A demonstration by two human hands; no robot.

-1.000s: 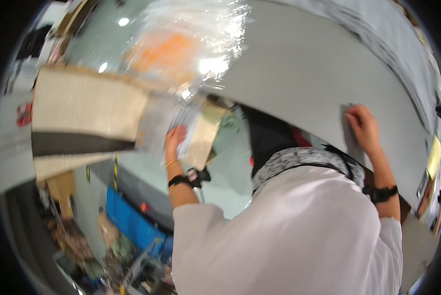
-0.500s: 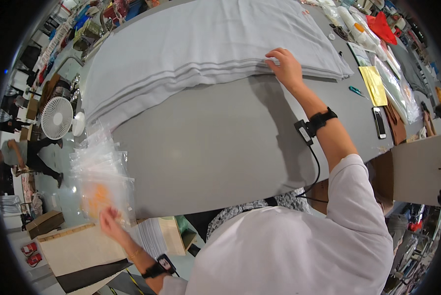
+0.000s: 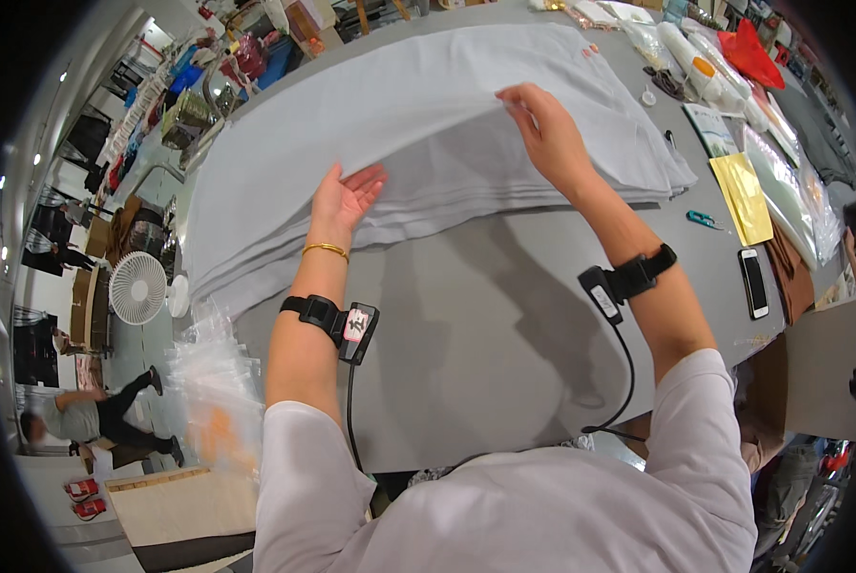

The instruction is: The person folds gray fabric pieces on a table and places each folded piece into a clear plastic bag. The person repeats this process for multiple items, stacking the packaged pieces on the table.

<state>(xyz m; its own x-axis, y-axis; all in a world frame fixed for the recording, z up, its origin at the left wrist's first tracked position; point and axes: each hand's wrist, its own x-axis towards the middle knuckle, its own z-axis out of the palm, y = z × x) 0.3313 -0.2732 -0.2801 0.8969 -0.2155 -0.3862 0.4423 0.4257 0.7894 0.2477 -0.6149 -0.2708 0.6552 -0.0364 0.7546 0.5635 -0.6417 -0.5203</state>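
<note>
The right hand (image 3: 552, 141) appears to pinch the raised near edge of the top cloth (image 3: 304, 124) between thumb and fingers; the left hand (image 3: 347, 199) is spread, palm up, at that edge farther left, and whether its thumb grips the fabric I cannot tell. The cloth lies over a grey stack (image 3: 428, 218) on the table (image 3: 437, 325), its edge lifted between the hands. The step in hand looks like parting this layer from those beneath; the next move seems to call for a firm left hold and an even lift, so lower layers stay put. Bags (image 3: 213, 382) lie left, a phone (image 3: 753, 284) right.
</note>
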